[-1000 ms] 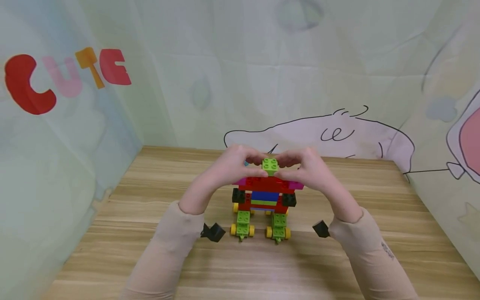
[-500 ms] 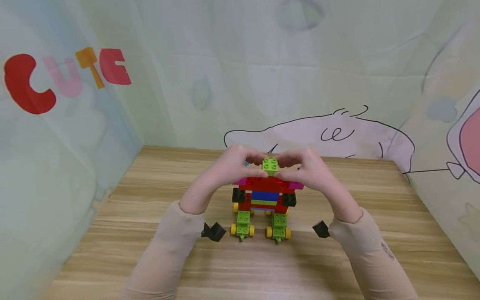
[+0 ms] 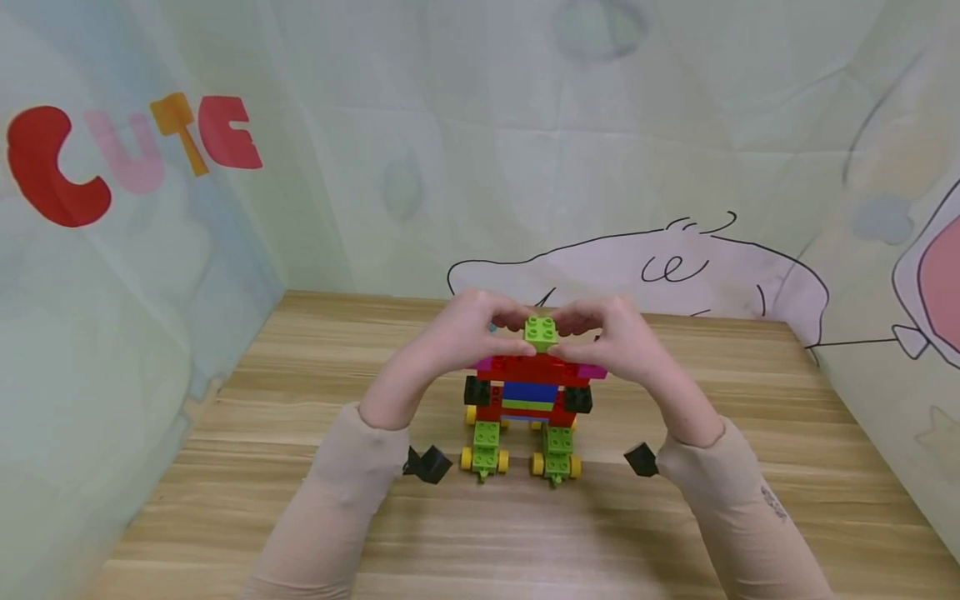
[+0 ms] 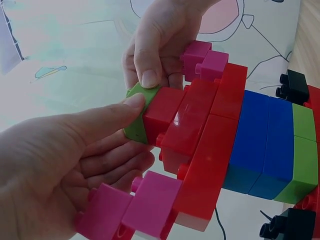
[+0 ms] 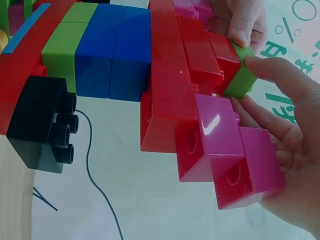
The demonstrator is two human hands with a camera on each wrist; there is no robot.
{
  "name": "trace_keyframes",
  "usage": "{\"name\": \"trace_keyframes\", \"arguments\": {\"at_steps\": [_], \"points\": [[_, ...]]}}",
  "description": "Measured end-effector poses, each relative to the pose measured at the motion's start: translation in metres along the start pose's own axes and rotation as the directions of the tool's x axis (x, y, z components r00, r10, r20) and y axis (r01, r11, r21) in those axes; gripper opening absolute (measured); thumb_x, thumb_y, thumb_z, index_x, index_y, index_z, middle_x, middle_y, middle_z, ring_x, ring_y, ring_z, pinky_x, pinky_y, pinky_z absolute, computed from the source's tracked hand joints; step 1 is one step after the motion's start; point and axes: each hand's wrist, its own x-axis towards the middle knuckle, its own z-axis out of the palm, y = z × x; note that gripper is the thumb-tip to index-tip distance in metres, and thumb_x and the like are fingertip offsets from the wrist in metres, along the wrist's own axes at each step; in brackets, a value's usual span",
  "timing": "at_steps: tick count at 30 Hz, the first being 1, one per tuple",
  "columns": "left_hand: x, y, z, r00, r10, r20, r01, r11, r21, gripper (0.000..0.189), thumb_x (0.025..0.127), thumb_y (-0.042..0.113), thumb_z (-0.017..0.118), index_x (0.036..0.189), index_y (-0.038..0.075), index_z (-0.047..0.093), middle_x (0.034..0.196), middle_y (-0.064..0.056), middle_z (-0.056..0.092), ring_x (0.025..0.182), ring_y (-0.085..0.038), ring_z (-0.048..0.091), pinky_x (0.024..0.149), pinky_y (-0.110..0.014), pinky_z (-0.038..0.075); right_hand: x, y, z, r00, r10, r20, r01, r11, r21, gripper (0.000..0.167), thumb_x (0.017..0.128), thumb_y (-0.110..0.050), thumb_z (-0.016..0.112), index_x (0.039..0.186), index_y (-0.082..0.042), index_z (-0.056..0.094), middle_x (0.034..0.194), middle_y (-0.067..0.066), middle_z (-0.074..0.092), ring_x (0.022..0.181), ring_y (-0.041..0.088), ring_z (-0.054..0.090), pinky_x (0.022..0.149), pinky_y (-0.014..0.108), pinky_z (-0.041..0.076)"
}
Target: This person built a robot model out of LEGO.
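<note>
A light-green toy building brick (image 3: 540, 333) tops a tall figure built of bricks. My left hand (image 3: 476, 329) and right hand (image 3: 622, 337) pinch that brick from its two sides, thumbs on the near face. In the left wrist view it sits flush on a red brick (image 4: 164, 109). Below come wider red bricks, then blue bricks (image 5: 118, 52) and a thin green layer. Pink bricks (image 4: 151, 205) step out at both sides close under the palms. Black bricks (image 5: 40, 125) jut out lower down. At the bottom, green feet (image 3: 486, 450) have yellow wheels (image 3: 538, 464).
The figure stands on a wood-grain table (image 3: 420, 542). A printed cloth backdrop (image 3: 360, 200) rises behind and on both sides. Small black blocks (image 3: 431, 464) show beside each wrist.
</note>
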Motion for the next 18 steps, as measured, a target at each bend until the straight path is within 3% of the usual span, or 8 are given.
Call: {"name": "trace_keyframes", "arguments": {"at_steps": [11, 18], "points": [[0.0002, -0.0007, 0.0010, 0.999, -0.032, 0.011, 0.032, 0.999, -0.008, 0.037, 0.085, 0.027, 0.077, 0.118, 0.012, 0.071, 0.116, -0.003, 0.072, 0.106, -0.021, 0.064, 0.096, -0.039, 0.053, -0.0008, 0.0003, -0.0009, 1.000, 0.013, 0.010, -0.013, 1.000, 0.009, 0.032, 0.084, -0.017, 0.076, 0.114, -0.006, 0.072, 0.107, 0.009, 0.073, 0.095, 0.022, 0.067, 0.084, 0.040, 0.056], [-0.0012, -0.0026, 0.0008, 1.000, 0.003, 0.001, -0.003, 1.000, 0.027, 0.038, 0.085, 0.028, 0.077, 0.120, 0.012, 0.070, 0.114, -0.003, 0.072, 0.103, -0.019, 0.064, 0.093, -0.036, 0.054, -0.0012, 0.0005, -0.0006, 1.000, -0.013, 0.001, 0.013, 1.000, -0.002, 0.032, 0.083, -0.015, 0.076, 0.113, -0.005, 0.071, 0.107, 0.010, 0.073, 0.095, 0.025, 0.066, 0.084, 0.044, 0.056]]}}
